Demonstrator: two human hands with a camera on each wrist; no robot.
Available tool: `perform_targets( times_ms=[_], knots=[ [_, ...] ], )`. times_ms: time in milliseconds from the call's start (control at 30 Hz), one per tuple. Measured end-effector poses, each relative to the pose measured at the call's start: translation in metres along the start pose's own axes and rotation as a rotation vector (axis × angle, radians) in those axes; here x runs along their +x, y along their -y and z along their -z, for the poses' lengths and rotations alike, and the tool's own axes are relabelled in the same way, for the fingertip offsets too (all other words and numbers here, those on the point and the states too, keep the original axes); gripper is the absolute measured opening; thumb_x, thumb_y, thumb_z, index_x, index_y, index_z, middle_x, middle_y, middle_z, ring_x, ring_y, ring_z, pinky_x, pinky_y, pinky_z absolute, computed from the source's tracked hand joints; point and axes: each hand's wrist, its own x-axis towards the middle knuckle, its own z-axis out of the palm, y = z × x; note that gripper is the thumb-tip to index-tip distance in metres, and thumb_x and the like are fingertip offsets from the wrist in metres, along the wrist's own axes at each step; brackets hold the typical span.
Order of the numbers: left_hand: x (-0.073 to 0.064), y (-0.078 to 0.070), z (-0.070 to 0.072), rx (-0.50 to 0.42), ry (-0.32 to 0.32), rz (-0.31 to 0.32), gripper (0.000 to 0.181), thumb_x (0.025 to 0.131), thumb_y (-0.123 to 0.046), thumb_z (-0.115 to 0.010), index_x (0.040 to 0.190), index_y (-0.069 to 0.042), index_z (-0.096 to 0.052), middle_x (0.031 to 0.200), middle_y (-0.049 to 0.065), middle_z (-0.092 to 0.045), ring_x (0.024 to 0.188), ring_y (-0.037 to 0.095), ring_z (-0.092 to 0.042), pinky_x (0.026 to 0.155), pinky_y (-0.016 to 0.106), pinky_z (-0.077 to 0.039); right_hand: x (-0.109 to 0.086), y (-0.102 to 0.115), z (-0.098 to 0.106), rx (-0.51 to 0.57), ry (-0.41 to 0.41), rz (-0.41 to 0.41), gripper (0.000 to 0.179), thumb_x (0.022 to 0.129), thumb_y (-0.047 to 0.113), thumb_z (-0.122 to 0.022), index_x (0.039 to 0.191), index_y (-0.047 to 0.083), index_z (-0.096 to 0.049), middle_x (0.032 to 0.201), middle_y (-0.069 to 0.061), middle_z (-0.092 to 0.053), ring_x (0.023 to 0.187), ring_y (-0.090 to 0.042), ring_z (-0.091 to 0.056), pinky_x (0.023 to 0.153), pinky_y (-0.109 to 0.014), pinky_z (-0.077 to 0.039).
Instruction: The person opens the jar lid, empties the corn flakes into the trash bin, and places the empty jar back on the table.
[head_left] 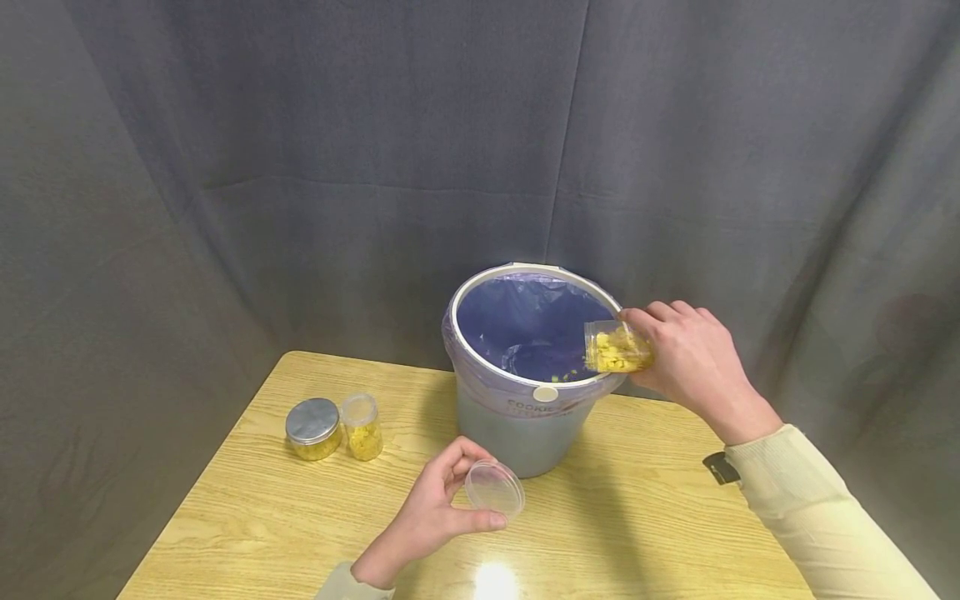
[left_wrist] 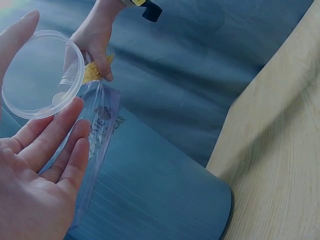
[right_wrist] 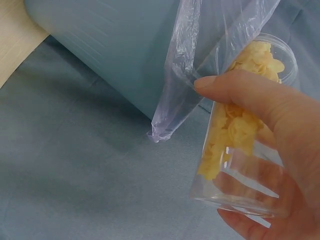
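My right hand (head_left: pixel 686 358) grips a clear plastic jar (right_wrist: pixel 240 145) of yellow flake-like pieces (head_left: pixel 618 350), tipped sideways with its mouth over the bin's rim. Several yellow bits are falling into the bin (head_left: pixel 517 442), which is grey-blue and lined with a purple bag (head_left: pixel 540 325). In front of the bin, my left hand (head_left: pixel 442 500) pinches a round clear lid (head_left: pixel 495 489) between thumb and fingertips. The left wrist view shows that lid (left_wrist: pixel 42 75) held on edge, the other fingers (left_wrist: pixel 75 165) extended below it.
On the left of the wooden table (head_left: pixel 247 517) stand a low jar with a silver lid (head_left: pixel 313 429) and a clear lidded jar (head_left: pixel 363 429), both with yellow contents. A grey curtain (head_left: pixel 360 167) hangs behind the table and bin.
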Motion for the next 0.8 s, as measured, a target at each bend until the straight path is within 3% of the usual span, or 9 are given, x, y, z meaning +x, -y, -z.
perform_targets(
  times_ms=[367,800],
  knots=[
    [-0.0008,0.0011,-0.0003,-0.008,-0.004,0.025,0.051,0.08,-0.008,-0.085,0.118,0.001,-0.052,0.117,0.014,-0.071,0.114,0.029,-0.063,0.109,0.04,-0.038,0.0011,0.0004,0.0,-0.011,0.015,-0.003,0.067,0.048,0.014,-0.096,0.11,0.008,-0.071,0.094,-0.011,-0.069,0.083,-0.036,-0.061,0.066,-0.05,-0.048],
    [-0.0012,0.0014,-0.0007,-0.004,0.006,0.007,0.051,0.08,-0.008,-0.084,0.118,0.0,-0.052,0.116,0.016,-0.071,0.112,0.033,-0.063,0.107,0.04,-0.041,0.0013,0.0006,0.0004,-0.014,0.011,0.002,0.066,0.048,0.012,-0.095,0.11,0.009,-0.071,0.092,-0.011,-0.069,0.081,-0.036,-0.061,0.065,-0.05,-0.047]
  ],
)
